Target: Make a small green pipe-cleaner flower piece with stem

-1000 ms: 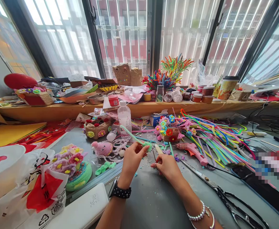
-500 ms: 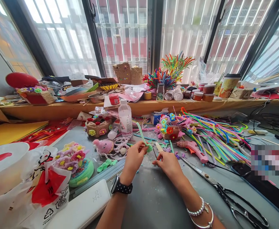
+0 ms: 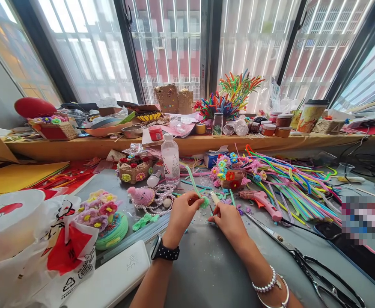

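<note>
My left hand (image 3: 184, 211) pinches a light green pipe cleaner (image 3: 192, 182). Its long end sticks up and to the left, and its other end forms a fluffy green bundle at my fingertips. Close by on the right, my right hand (image 3: 227, 218) is closed, thumb against fingers. A thin dark piece shows at its fingertips, but I cannot make out what it is. A small pale cylinder (image 3: 214, 197) is just beyond the right fingers. To the right lie a pink glue gun (image 3: 264, 203) and large black-handled scissors (image 3: 290, 246).
Many coloured pipe cleaners (image 3: 299, 188) spread at the right. A flower basket (image 3: 234, 177), a clear bottle (image 3: 170, 158), a pink crochet toy (image 3: 141, 196) and bead strings (image 3: 158, 199) stand beyond my hands. A white box (image 3: 120, 269) and plastic bag (image 3: 68, 248) occupy the left front.
The whole view has shifted slightly to the right. Both hands stay close together, and the green pipe cleaner remains in my left hand, its bundle facing slightly differently.
</note>
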{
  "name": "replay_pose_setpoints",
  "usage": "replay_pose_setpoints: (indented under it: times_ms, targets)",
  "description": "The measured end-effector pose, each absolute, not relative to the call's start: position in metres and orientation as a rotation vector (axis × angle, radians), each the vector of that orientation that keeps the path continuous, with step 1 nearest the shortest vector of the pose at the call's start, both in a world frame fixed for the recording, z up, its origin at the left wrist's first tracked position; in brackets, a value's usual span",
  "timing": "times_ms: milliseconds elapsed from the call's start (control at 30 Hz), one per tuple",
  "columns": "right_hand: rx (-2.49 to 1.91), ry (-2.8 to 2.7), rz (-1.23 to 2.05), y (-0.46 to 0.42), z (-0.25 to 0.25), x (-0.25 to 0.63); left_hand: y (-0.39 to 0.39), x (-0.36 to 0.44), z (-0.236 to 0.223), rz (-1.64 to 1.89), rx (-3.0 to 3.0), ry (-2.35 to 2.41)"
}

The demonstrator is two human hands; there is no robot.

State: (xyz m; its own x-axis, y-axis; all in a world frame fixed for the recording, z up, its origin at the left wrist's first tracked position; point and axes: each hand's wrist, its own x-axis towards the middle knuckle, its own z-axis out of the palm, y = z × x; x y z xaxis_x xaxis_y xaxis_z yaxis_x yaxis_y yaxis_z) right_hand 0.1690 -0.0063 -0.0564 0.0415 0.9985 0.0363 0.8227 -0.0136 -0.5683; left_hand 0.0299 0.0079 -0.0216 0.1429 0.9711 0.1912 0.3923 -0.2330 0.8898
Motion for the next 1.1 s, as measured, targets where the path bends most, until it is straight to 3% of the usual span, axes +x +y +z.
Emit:
replay_pose_setpoints:
  times_ms: [333,800,933,1100]
  targets:
    - [-1.815,-1.858,0.422,-0.008,-0.055,0.166,0.008,0.027,-0.020,0.998,1.606,1.327]
    - [-1.754,-1.918,0.593,-0.005,-0.064,0.164,0.009,0.027,-0.019,1.081,1.472,1.182]
    - [-1.541,-1.751,0.743,-0.004,-0.060,0.167,0.008,0.028,-0.017,1.037,1.475,1.153]
    - [-1.226,-1.620,0.650,-0.007,-0.049,0.169,0.006,0.029,-0.015,0.975,1.545,1.179]
